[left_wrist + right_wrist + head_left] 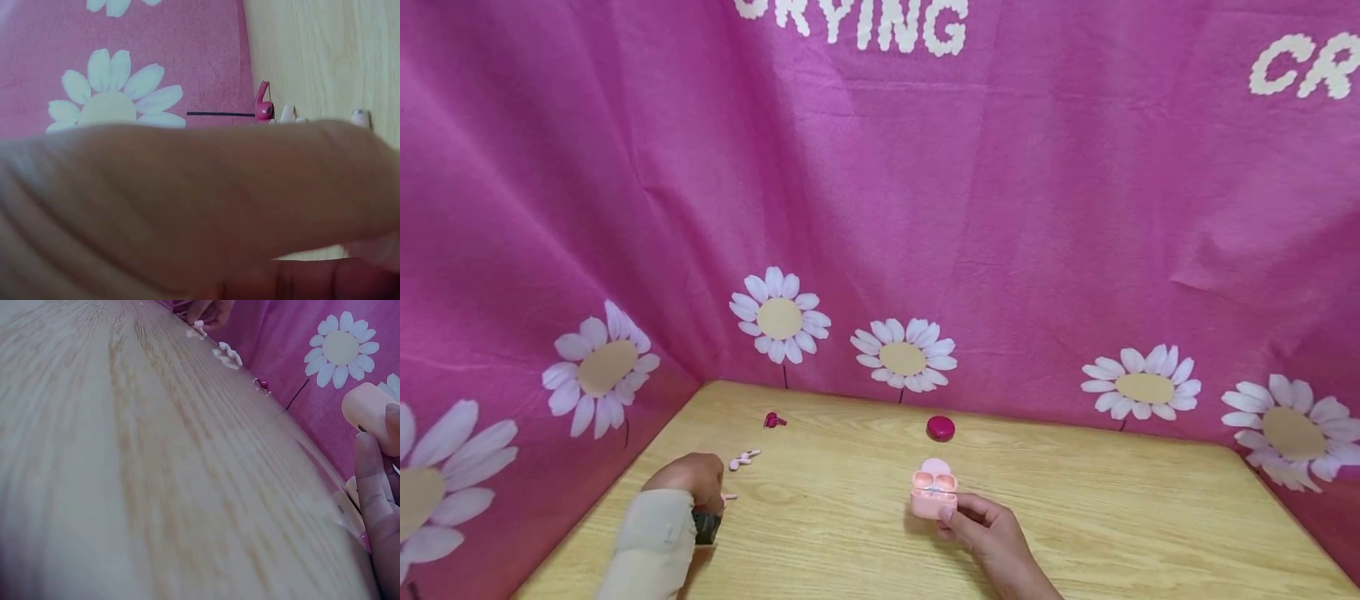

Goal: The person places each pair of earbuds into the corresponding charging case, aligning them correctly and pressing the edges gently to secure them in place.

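Observation:
In the head view my right hand (992, 533) grips a peach earbud case (932, 505) at its right side, thumb in front. Its lid stands up, with hollows showing inside. The case also shows at the right edge of the right wrist view, between thumb and fingers. My left hand (694, 482) is low over the table at the left, fingers bent downward. A light pink earbud (359, 117) has its stem poking out beside the thumb; its other end is hidden. Whether the fingers pinch it I cannot tell.
Two pale pink earbuds (745, 459) lie beyond the left hand, with magenta earbuds (773, 421) farther back. A round magenta case (940, 428) sits near the rear edge. Behind the peach case shows a pale pink rounded case (936, 465). Flower-printed magenta cloth (1015, 250) hangs around the wooden table (820, 533).

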Demonstrator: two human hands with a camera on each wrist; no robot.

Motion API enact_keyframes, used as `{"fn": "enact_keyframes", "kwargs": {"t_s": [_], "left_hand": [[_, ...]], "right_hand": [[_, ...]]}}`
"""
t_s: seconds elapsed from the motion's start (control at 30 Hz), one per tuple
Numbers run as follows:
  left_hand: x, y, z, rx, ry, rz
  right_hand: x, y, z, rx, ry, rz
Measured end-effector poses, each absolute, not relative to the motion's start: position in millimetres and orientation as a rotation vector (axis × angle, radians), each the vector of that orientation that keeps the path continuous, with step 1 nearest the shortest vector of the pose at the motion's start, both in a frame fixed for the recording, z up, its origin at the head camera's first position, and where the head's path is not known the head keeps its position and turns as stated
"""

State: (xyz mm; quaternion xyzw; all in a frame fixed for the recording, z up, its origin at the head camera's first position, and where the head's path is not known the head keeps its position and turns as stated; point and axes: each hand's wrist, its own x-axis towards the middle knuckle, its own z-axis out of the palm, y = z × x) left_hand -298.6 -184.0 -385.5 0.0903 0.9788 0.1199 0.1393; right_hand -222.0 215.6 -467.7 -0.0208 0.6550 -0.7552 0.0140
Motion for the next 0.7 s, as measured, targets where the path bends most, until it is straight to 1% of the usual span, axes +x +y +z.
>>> {"fn": "enact_keyframes", "kwargs": {"t_s": [0.37,0.7], "left_hand": [[-300.1,-179.1,-389.5,0.243,2.846,0.371],[-302.6,-181.1,-396.7,0.235,2.862,0.496]], "right_hand": [[-223.5,216.5,-468.6,-0.033,2.048,-2.348],[-222.9,213.9,-468.5,-0.03,2.061,-2.358]]}}
